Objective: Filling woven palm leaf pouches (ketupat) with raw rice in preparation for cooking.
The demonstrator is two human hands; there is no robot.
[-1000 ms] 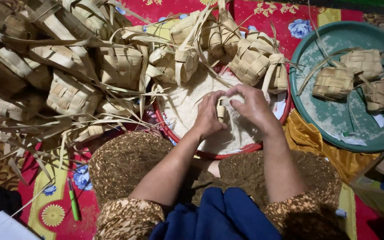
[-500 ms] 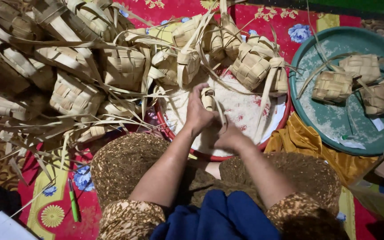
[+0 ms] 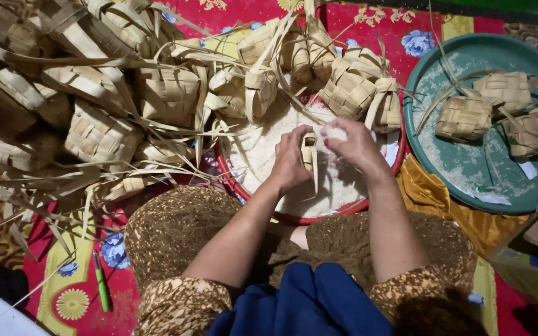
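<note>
- Seated on a patterned red floor mat, a person works over a red-rimmed basin filled with white rice.
- The left hand is curled around a small woven palm-leaf pouch, held upright above the rice; a loose leaf strip trails down from it.
- The right hand hovers at the pouch's open top, its fingers pinched together on a clump of rice grains and touching the pouch's mouth.
- A large heap of empty woven pouches spills across the mat to the left and along the far rim of the basin, leaf ends sticking out in all directions.
- To the right, a round teal tray dusted with grains carries three more pouches, well apart from the hands.
- A green pen lies on the mat near the person's left knee, and a yellow cloth is bunched between basin and tray.
</note>
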